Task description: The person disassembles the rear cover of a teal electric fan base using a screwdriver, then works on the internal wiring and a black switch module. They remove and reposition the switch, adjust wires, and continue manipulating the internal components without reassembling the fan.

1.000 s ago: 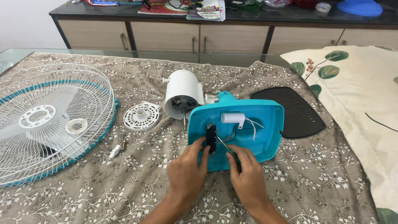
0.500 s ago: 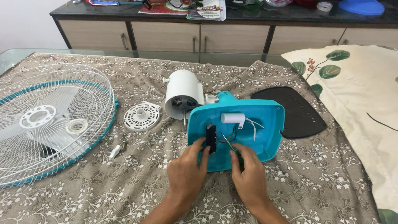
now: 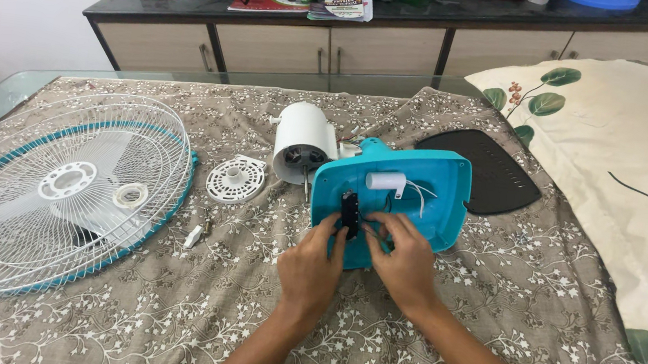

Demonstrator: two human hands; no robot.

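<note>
Head view, housing: turquoise plastic fan base shell [image 3: 400, 195], open side up on the floral-cloth counter [image 3: 489, 309], beside the white cylindrical motor cover [image 3: 302, 140].
Left hand [image 3: 312, 267]: grip pinching the black switch block [image 3: 350, 212].
Right hand [image 3: 405, 258]: fingertips pressed together on thin wires.
Risk: tugging may snap white leads [image 3: 420, 194]; small white screw-like part [image 3: 192, 236] could get lost.
Nearby: white wire fan guard [image 3: 51, 190].

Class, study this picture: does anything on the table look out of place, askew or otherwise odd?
Yes. The fan is in pieces: its grille lies flat at the left, the white motor housing on its side, and the teal base lies open with loose wires showing.
</note>
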